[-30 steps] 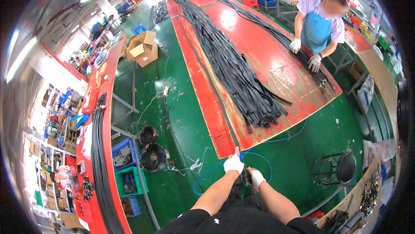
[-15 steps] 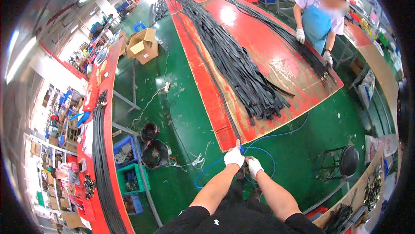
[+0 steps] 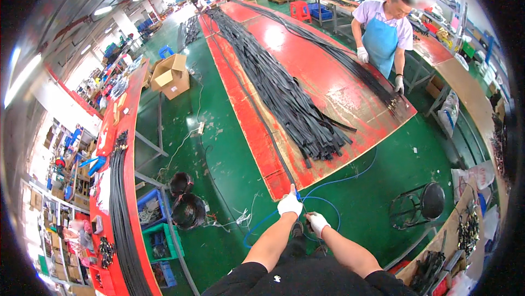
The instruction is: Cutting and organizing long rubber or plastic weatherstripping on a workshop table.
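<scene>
My left hand [image 3: 290, 204], in a white glove, is closed at the near end of the red table [image 3: 276, 182], around the end of a long black strip [image 3: 268, 134]. That strip runs lengthwise along the table's left side. A bit of blue shows at the fingers, beside the blue hose [image 3: 337, 213] that loops over the floor. My right hand [image 3: 317, 223], gloved too, is closed just right of and nearer than the left; what it grips is too small to make out. A thick bundle of flat black strips [image 3: 273, 82] covers the middle of the table.
Across the table a co-worker in a blue apron [image 3: 381, 39] handles another black bundle [image 3: 350, 61]. A black round stool [image 3: 432, 201] stands at right. At left are a long red bench [image 3: 127, 186], crates [image 3: 158, 241], black buckets [image 3: 188, 211] and an open carton [image 3: 170, 77].
The whole view has shifted slightly, so the table sits lower and further left. Both my hands keep their closed grip close together. The co-worker still has both hands on the far bundle.
</scene>
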Tool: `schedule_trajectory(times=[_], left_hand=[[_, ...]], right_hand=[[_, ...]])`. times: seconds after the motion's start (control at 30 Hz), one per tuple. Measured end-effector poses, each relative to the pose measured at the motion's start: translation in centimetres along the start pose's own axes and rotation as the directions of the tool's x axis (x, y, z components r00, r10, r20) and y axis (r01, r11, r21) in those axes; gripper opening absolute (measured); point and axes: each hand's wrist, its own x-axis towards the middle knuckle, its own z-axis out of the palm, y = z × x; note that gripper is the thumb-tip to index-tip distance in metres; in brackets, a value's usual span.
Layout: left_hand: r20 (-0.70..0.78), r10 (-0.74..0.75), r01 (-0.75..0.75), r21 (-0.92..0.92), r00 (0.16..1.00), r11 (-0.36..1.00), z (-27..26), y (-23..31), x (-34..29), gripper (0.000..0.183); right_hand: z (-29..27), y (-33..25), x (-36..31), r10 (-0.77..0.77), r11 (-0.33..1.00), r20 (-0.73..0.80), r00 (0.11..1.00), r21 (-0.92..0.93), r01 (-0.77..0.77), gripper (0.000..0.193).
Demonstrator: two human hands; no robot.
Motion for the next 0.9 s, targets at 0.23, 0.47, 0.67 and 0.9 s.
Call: schedule_trajectory(times=[0.23,0.47,0.67,0.9], left_hand=[[-0.004,0.004,-0.004,-0.025,1.0,1.0,-0.3,0.9,0.0,0.087],[-0.005,-0.01,0.01,0.0,1.0,1.0,-0.1,0.4,0.1,0.086],[-0.019,0.011,-0.011,0.003,1.0,1.0,0.9,0.2,-0.7,0.083],[-0.022,-0.003,0.003,0.005,1.0,1.0,0.7,0.3,-0.3,0.081]], right_hand=[[-0.9,0.2,0.1,-0.104,0.988,-0.041,0.994,-0.119,0.099,0.027],[0.3,2.0,-2.6,-0.046,0.996,-0.106,0.993,0.067,0.053,0.024],[-0.4,2.2,-4.0,-0.021,0.996,-0.087,0.996,0.082,0.028,0.023],[-0.9,1.9,-3.6,0.009,0.998,-0.076,0.997,0.059,-0.005,0.023]])
